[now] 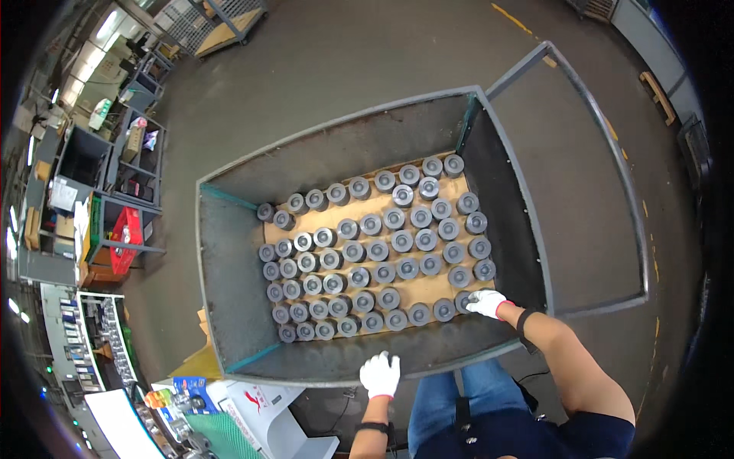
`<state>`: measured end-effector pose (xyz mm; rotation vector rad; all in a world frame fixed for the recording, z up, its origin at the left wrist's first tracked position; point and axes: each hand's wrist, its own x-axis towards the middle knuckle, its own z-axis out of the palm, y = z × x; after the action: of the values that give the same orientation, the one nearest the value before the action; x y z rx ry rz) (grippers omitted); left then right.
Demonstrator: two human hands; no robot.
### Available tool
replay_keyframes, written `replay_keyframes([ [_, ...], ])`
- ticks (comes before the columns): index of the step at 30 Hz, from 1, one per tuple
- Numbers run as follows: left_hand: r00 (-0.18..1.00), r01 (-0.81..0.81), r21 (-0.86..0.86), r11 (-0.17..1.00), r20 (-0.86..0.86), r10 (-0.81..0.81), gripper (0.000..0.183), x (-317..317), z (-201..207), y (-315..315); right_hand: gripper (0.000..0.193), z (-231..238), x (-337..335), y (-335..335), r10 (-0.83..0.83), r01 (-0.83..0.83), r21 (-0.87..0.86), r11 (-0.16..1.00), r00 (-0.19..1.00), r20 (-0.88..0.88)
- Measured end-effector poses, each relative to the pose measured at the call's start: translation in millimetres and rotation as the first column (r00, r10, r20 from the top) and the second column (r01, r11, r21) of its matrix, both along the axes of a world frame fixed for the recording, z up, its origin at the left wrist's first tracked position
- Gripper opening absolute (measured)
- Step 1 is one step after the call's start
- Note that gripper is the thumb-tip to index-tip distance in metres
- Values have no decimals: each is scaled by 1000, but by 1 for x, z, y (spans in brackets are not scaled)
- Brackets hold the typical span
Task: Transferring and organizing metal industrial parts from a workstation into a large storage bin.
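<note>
A deep grey metal bin [329, 138] holds rows of squat round grey metal parts [359, 277], each with a recessed ring in its top, standing on brown cardboard [428, 291]. My right hand [485, 303], in a white glove, reaches into the near right corner. Its fingers close around one round metal part [462, 301], which they partly cover. At the bin's near rim is my left hand [380, 375], also gloved in white, with its fingers apart and nothing visible in it.
A grey tubular frame [646, 252] stands out from the bin's right side. Near left are a white machine [256, 405] and a green mat [222, 434]. Workbenches with a red crate [125, 239] line the left. A mesh cart [218, 27] stands far off.
</note>
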<state>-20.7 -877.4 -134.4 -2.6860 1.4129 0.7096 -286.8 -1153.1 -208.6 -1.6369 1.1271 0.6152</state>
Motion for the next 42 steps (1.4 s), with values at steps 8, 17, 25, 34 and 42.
replay_keyframes([
  [8,996,-81,-252,964,25,90,24,4,18,-37,90,-143,122,-47,-11,-21,-331,944,995,-97],
  [17,991,-125,-170,978,18,130,32,3,12,-40,80,-226,184,-62,225,-285,-597,750,959,-175],
  [25,991,-93,-153,984,-109,77,40,14,28,-47,87,-169,149,-32,207,-279,-394,875,954,-216],
  [34,-455,-837,489,245,-871,184,93,1,-9,-14,76,84,185,14,303,-262,-156,952,749,589],
  [42,-633,-774,556,303,-666,-395,66,-10,14,-45,67,64,186,20,187,-359,32,933,557,810],
])
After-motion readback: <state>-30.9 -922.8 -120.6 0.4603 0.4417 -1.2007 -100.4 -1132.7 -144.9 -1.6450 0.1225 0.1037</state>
